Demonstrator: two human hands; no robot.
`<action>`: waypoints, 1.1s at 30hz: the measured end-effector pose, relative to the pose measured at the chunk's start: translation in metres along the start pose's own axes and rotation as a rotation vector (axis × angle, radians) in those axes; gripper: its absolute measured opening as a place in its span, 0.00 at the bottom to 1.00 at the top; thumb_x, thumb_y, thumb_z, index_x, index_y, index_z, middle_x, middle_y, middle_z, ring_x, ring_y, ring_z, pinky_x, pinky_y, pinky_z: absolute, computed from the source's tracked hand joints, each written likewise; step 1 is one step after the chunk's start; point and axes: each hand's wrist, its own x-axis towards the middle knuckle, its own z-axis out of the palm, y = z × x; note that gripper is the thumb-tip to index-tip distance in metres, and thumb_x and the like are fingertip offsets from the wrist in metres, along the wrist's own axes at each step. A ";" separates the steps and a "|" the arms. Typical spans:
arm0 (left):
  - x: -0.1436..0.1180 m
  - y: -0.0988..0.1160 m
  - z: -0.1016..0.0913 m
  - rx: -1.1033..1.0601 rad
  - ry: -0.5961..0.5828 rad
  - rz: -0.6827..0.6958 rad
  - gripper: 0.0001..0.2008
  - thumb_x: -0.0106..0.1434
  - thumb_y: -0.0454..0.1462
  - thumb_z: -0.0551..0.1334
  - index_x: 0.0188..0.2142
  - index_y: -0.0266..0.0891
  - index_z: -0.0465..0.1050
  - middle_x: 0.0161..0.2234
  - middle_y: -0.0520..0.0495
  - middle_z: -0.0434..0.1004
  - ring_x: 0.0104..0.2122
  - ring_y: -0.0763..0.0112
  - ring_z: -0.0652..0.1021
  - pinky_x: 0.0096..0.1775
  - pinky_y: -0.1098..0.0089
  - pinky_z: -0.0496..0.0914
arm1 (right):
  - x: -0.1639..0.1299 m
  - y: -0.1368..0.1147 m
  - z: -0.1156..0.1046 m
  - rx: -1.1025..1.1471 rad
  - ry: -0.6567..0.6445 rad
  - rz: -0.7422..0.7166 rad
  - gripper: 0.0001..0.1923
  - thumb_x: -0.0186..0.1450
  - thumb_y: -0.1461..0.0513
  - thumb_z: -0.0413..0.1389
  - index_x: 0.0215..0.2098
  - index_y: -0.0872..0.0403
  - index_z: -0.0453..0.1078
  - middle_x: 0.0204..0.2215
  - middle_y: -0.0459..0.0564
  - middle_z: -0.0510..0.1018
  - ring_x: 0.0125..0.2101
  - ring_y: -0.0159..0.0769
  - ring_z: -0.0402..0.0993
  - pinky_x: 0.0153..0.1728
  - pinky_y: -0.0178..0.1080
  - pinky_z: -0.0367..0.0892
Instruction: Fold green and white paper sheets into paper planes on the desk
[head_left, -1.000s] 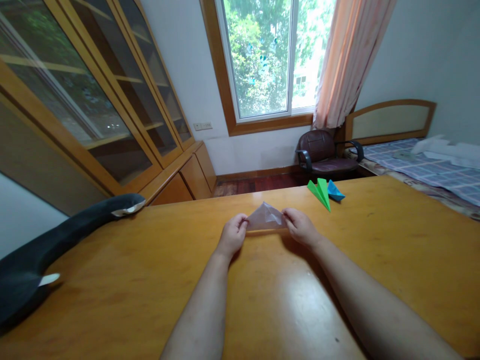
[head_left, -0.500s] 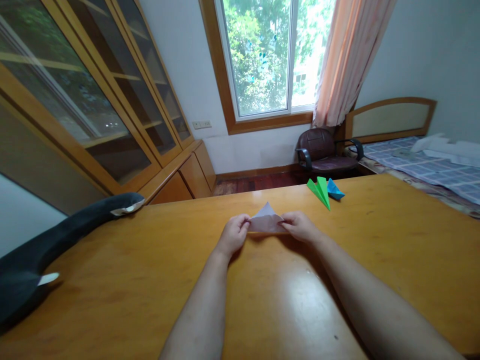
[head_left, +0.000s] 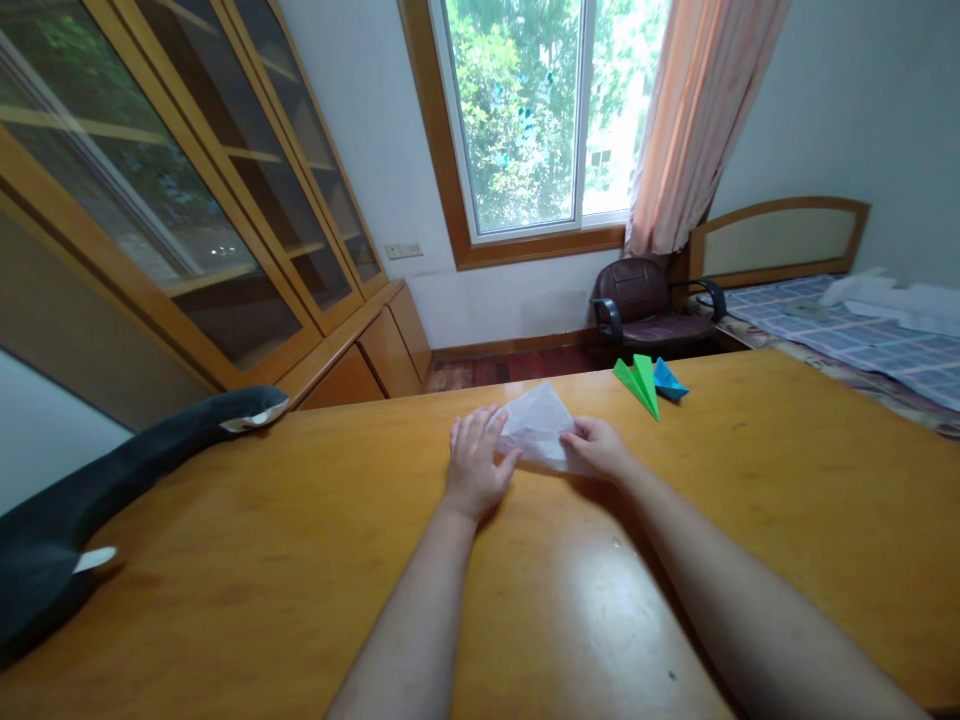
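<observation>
- Pressing flat, fingers spread, left hand point(head_left: 475, 462) holds the white folded paper point(head_left: 538, 428) down on the table point(head_left: 300, 540)
- right hand point(head_left: 600, 447) pinches its 4 o'clock edge — forearms stretched forward

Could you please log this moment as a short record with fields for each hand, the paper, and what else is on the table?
left hand: fingers resting on the paper's left edge
right hand: pinching the paper's right corner
white paper: partly folded, on the wooden table
green paper plane: far right, beside a blue paper plane
dark plush toy: table's left edge
</observation>
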 end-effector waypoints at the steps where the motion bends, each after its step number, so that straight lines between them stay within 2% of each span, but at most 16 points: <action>1: 0.000 0.002 -0.001 0.021 -0.030 0.037 0.27 0.58 0.43 0.66 0.57 0.44 0.67 0.60 0.39 0.65 0.61 0.49 0.62 0.63 0.47 0.45 | 0.001 0.002 -0.001 0.059 0.019 0.032 0.10 0.58 0.58 0.55 0.32 0.56 0.73 0.29 0.49 0.80 0.28 0.37 0.73 0.29 0.36 0.67; 4: 0.000 0.005 -0.002 0.061 -0.098 0.097 0.25 0.54 0.39 0.69 0.52 0.47 0.72 0.60 0.42 0.66 0.61 0.47 0.61 0.62 0.42 0.43 | 0.001 0.003 -0.002 0.268 0.031 0.109 0.12 0.56 0.58 0.57 0.36 0.55 0.73 0.32 0.50 0.81 0.30 0.39 0.75 0.31 0.38 0.70; 7: 0.000 0.004 0.000 0.075 -0.081 0.093 0.18 0.58 0.32 0.64 0.47 0.49 0.75 0.56 0.45 0.71 0.59 0.52 0.65 0.63 0.43 0.43 | 0.000 0.002 0.002 0.458 -0.040 0.189 0.12 0.55 0.59 0.58 0.37 0.55 0.71 0.32 0.51 0.81 0.30 0.39 0.77 0.32 0.39 0.72; 9: 0.001 0.002 0.001 0.048 -0.072 0.097 0.15 0.60 0.31 0.61 0.44 0.49 0.77 0.51 0.47 0.76 0.56 0.55 0.68 0.63 0.46 0.44 | 0.000 0.002 0.004 0.456 -0.072 0.209 0.13 0.56 0.60 0.57 0.39 0.56 0.71 0.31 0.52 0.81 0.29 0.39 0.77 0.32 0.41 0.72; 11: 0.001 0.001 0.001 0.005 -0.071 0.100 0.12 0.61 0.32 0.60 0.41 0.49 0.78 0.46 0.48 0.79 0.52 0.58 0.72 0.63 0.48 0.45 | -0.001 0.000 0.005 0.275 0.010 0.158 0.17 0.57 0.59 0.57 0.44 0.56 0.70 0.34 0.53 0.81 0.31 0.40 0.77 0.34 0.42 0.72; 14: 0.001 0.001 0.000 -0.025 -0.061 0.075 0.11 0.61 0.32 0.60 0.38 0.48 0.79 0.40 0.48 0.81 0.47 0.59 0.75 0.62 0.50 0.47 | -0.006 -0.010 0.004 -0.228 0.252 -0.113 0.22 0.58 0.56 0.59 0.49 0.54 0.70 0.45 0.57 0.77 0.42 0.44 0.73 0.44 0.47 0.68; 16: 0.002 0.002 0.000 -0.021 -0.052 0.046 0.12 0.60 0.31 0.59 0.38 0.48 0.79 0.39 0.48 0.81 0.44 0.59 0.75 0.60 0.50 0.49 | -0.013 -0.023 0.004 -0.491 0.226 -0.325 0.21 0.60 0.54 0.59 0.48 0.55 0.72 0.49 0.60 0.74 0.49 0.48 0.69 0.50 0.48 0.62; 19: 0.003 0.003 0.001 -0.003 -0.037 0.009 0.12 0.59 0.30 0.59 0.37 0.47 0.79 0.38 0.47 0.80 0.42 0.59 0.75 0.58 0.50 0.51 | -0.024 -0.042 0.010 -0.723 0.067 -0.456 0.14 0.61 0.54 0.58 0.41 0.53 0.75 0.43 0.57 0.77 0.43 0.45 0.69 0.46 0.44 0.61; 22: 0.002 0.003 0.004 0.031 -0.041 0.006 0.12 0.59 0.30 0.59 0.37 0.46 0.79 0.37 0.46 0.80 0.41 0.58 0.75 0.57 0.50 0.52 | -0.029 -0.050 0.022 -0.852 0.040 -0.454 0.07 0.64 0.62 0.55 0.35 0.52 0.75 0.38 0.54 0.78 0.37 0.41 0.68 0.39 0.40 0.58; 25: 0.002 0.004 0.006 0.058 -0.066 0.035 0.12 0.61 0.31 0.59 0.37 0.46 0.79 0.37 0.46 0.80 0.40 0.59 0.75 0.57 0.50 0.53 | -0.027 -0.045 0.028 -0.903 0.091 -0.439 0.12 0.66 0.65 0.51 0.31 0.52 0.76 0.33 0.53 0.79 0.34 0.40 0.67 0.35 0.40 0.54; 33: 0.002 0.008 0.008 0.048 -0.100 0.072 0.10 0.63 0.32 0.59 0.38 0.45 0.79 0.36 0.46 0.80 0.39 0.62 0.75 0.56 0.51 0.54 | -0.022 -0.032 0.022 -0.903 0.137 -0.453 0.12 0.67 0.63 0.52 0.34 0.49 0.78 0.36 0.49 0.82 0.35 0.39 0.67 0.35 0.41 0.51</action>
